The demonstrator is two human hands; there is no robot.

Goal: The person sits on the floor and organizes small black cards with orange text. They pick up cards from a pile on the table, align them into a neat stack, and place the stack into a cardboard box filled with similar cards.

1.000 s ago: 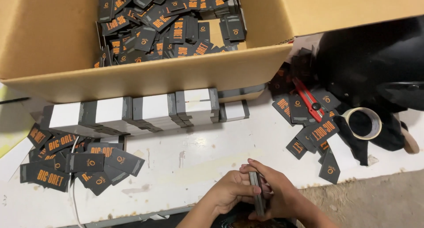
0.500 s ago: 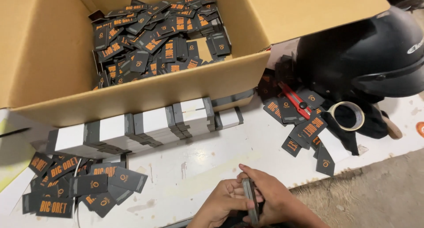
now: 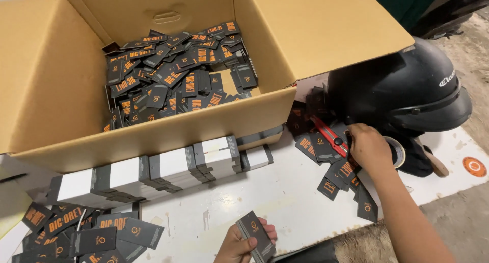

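Head: left hand clasps tag stack; right hand on loose tags.

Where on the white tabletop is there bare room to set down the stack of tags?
The bare white tabletop is open between the row of banded bundles, the left hand holding the stack of black tags, and the right hand. It is crowded at the loose black tags bottom-left and around the black helmet.

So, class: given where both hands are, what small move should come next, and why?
Probably the right hand picks up one black tag from the loose pile by the helmet, since it rests there while the left hand holds a stack of tags.
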